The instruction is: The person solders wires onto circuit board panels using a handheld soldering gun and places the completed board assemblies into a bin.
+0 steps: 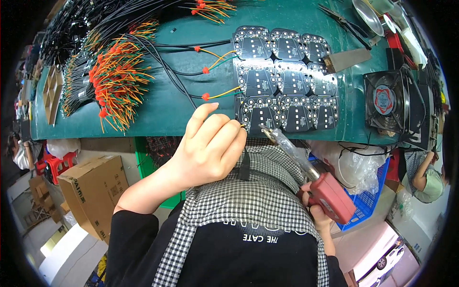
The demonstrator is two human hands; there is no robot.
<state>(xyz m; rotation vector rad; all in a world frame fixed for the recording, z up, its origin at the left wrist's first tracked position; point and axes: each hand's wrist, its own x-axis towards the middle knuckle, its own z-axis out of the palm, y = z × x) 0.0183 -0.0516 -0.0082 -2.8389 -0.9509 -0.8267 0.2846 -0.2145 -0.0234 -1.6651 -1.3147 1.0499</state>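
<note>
While your left hand pinches a wire at the lower-left circuit board | right hand grips the soldering iron | three wires attached, upper-left wire bundles waiting.

Matt black circuit boards; red plastic soldering iron; green mat.
</note>
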